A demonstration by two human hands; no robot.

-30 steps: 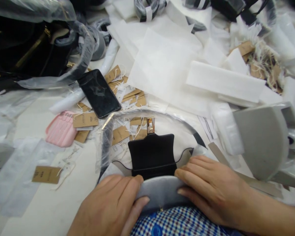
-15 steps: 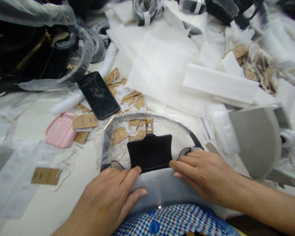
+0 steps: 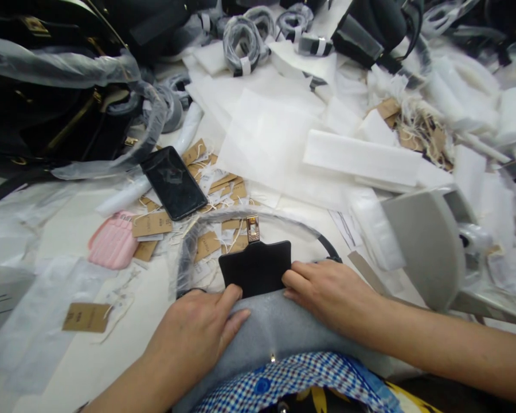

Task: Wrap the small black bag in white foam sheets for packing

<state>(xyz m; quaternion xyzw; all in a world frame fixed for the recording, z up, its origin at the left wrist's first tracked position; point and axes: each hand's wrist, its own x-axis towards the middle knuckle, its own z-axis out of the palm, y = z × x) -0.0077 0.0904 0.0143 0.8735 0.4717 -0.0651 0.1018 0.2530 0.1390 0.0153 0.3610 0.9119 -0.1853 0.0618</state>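
A grey handbag with a small gold stud lies against my checked clothing at the table's near edge. Its black flap is turned up and away from me, with a gold jewelled clasp at its tip. Beyond the flap arches the bag's strap, partly wrapped in clear film. My left hand grips the bag's top edge left of the flap, thumb toward me. At the flap's right side, my right hand is closed over the same edge. The fingers inside the bag are hidden.
A black phone rests on brown tags. Left are a pink pouch and a loose tag. White paper sheets spread behind. A grey tape dispenser stands right, film-wrapped black bags at far left.
The view has shifted, so more of the back of the table shows. My right hand has moved slightly in against the flap. Both hands still hold the bag's edge.
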